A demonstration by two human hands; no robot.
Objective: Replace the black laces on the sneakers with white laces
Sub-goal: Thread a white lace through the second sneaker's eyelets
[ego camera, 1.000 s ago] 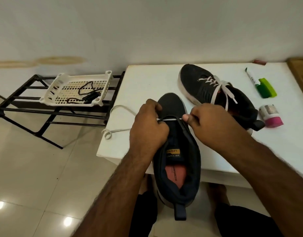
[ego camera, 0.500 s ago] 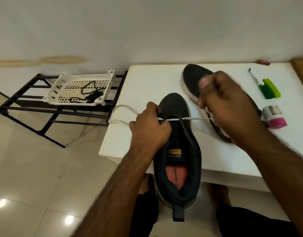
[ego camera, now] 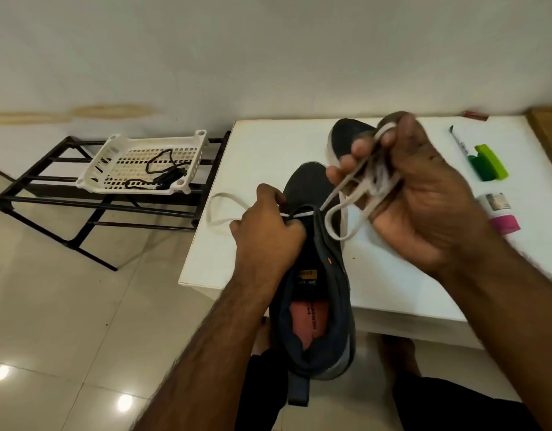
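Left hand [ego camera: 268, 231]: grips the near sneaker [ego camera: 315, 300] at its front eyelets, the fingers curled over the upper and pinching the white lace [ego camera: 340, 209] where it crosses the shoe
Right hand [ego camera: 424, 197]: raised above the surface, the fingers curled round a gathered bunch of the white lace; a loop of it hangs down from the hand to the eyelet
Near sneaker: dark, with a reddish insole and an orange label on the tongue; its toe lies on the white surface [ego camera: 268, 150] and its heel reaches out over the front edge toward the person
White lace, left side: one free end comes out past the left hand and lies in a loop on the surface near the left edge
Second sneaker [ego camera: 349, 135]: stands farther back on the surface, mostly hidden behind the right hand; only the toe part shows
Black laces [ego camera: 162, 172]: lie loose in the white plastic basket [ego camera: 112, 163], well apart from the sneakers
Basket place: on top of a black metal rack [ego camera: 50, 200], which stands on the tiled floor to the left of the surface
Right part of surface: a marker pen [ego camera: 458, 144], a green object [ego camera: 489, 163] just beside it, and a small roll with a pink base [ego camera: 501, 213] nearer to the person
Far edge: a small red object [ego camera: 475, 115] lies against the wall
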